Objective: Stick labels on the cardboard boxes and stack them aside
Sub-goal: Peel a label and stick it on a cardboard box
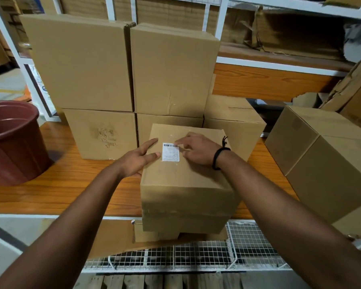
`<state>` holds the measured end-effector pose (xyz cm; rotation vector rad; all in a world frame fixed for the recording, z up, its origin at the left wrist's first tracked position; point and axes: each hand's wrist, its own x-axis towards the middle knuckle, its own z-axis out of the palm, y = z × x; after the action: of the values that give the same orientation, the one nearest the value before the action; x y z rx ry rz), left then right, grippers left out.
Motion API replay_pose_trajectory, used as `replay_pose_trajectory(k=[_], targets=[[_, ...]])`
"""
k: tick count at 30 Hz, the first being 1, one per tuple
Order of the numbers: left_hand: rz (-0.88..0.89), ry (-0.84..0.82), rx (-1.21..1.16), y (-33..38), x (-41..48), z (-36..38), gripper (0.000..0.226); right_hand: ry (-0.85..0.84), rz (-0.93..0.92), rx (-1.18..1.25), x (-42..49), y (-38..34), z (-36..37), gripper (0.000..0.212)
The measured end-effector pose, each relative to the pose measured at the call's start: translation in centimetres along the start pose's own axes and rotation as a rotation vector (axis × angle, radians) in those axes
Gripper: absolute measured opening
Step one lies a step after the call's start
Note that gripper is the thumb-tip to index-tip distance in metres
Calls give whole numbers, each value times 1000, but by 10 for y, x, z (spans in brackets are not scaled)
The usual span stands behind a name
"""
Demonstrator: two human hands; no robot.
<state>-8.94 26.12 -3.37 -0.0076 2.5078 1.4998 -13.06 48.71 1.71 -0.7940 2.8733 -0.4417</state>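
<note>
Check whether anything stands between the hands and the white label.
Nothing visible does. The right hand touches the white paper label on the brown cardboard box; the left hand rests beside it.

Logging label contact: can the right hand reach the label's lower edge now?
Probably yes: the right hand rests beside the label, fingers at its top corner; nothing covers the lower edge.

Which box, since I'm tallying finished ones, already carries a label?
The near box, under the left hand and right hand: a white label sits on its top. The stacked boxes behind and the box at right show none.
</note>
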Motion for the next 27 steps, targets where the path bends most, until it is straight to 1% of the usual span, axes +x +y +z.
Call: replay_pose_trajectory(k=[5, 10, 13, 18, 20, 24, 27], targets=[[6, 16, -74, -5, 0, 4, 58, -139, 47, 196, 26, -12, -9, 46], [28, 13, -92, -8, 1, 3, 57, -260, 46, 156, 32, -24, -19, 51], [39, 17, -80, -9, 2, 4, 57, -307, 80, 192, 35, -26, -22, 49], [56, 15, -62, -10, 4, 4, 59, -321, 131, 267, 36, -27, -23, 54], [57, 17, -59, -11, 5, 4, 59, -327, 135, 257, 36, -29, -22, 53], [49, 3, -55, -12, 4, 2, 68, -298, 136, 277, 36, -28, -22, 51], [59, 12, -52, -11, 4, 4, 61, -270, 150, 287, 34, -23, -22, 49]])
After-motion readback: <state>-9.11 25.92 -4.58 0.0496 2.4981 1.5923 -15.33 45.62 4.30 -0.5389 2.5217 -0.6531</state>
